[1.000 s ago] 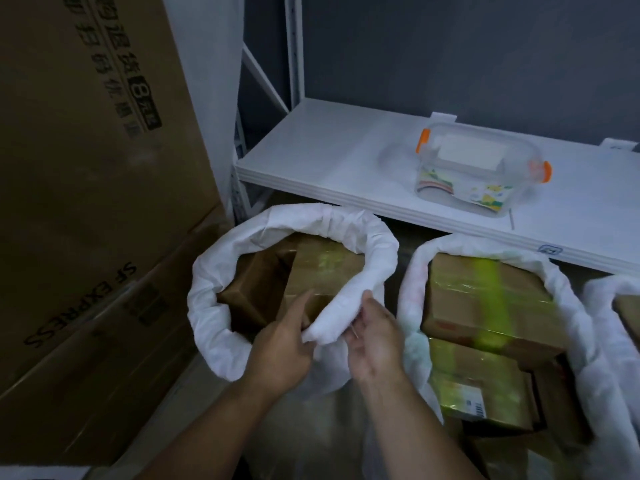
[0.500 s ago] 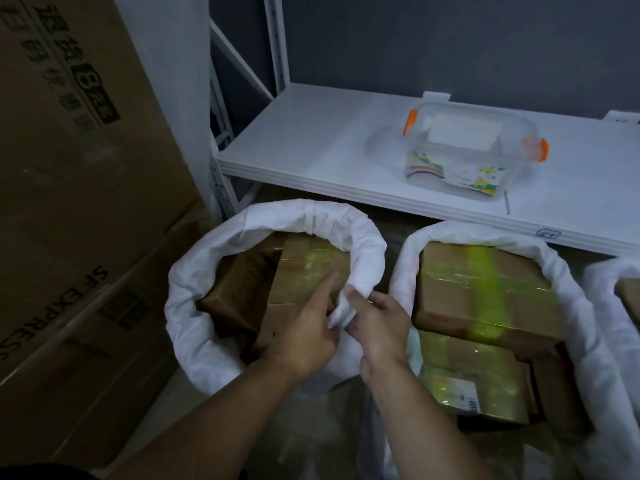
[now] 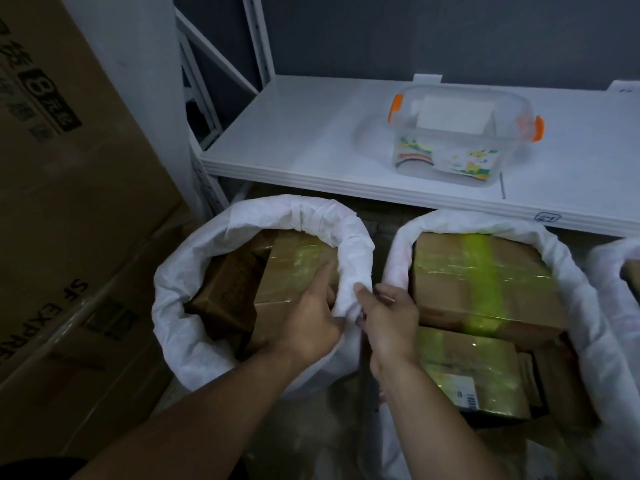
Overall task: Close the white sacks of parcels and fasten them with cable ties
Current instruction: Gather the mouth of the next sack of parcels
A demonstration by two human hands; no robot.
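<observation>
Head view: left hand (image 3: 311, 320), right hand (image 3: 389, 317) grip still pinching left sack (image 3: 349, 258) rim, nearer.

Parcel depot: courier cartons (image 3: 69, 202), metal shelving (image 3: 311, 150), parcel-filled sacks (image 3: 180, 323).

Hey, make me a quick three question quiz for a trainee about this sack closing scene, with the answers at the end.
1. True or false: the left sack is already fastened with a cable tie.
2. Which part of that sack do the left hand and right hand hold? A) base B) rolled rim C) nothing
3. Fill in: the clear tub with orange latches stands on the white ____.

Key: 1 false, its mouth is open over the parcels. 2 B, each grip pinches the rim. 3 shelf.
</observation>
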